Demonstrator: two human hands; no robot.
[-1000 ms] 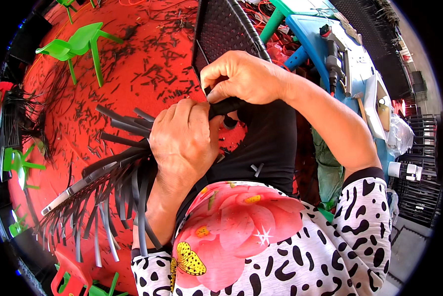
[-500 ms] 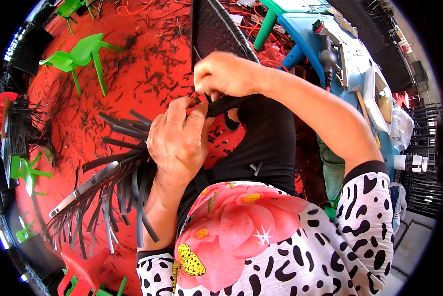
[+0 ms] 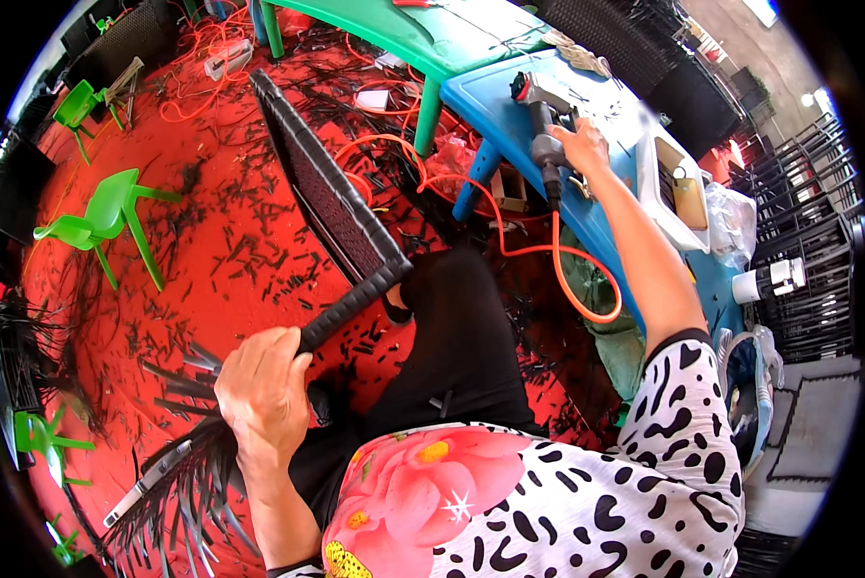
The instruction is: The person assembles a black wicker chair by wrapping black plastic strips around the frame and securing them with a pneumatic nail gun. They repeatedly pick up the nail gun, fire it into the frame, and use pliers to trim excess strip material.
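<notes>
Red floor [image 3: 95, 328] littered with short black scraps [image 3: 302, 279] surrounds the work; a blue table [image 3: 495, 106] stands to the right. Left hand [image 3: 266, 385]: the fingers are closed round the wrapped bar of a black frame [image 3: 328, 197], which slants in front of the person, one corner close by the dark trouser leg [image 3: 461, 328]; the grip presumably steadies the frame while the other arm reaches out. Right hand [image 3: 584, 147]: it lies against a grey tool [image 3: 548, 151] near the table's left-hand edge, though whether the fingers are closed on it cannot be told. That place probably keeps the tool within reach and lets its orange hose [image 3: 555, 241] hang over the side. A white tray [image 3: 652, 188] sits towards the table's right-hand edge. Dark throughout, the frame has a closely woven panel and a rim bound in glossy coils; loose strips [image 3: 218, 448] fan out left of the left wrist.
</notes>
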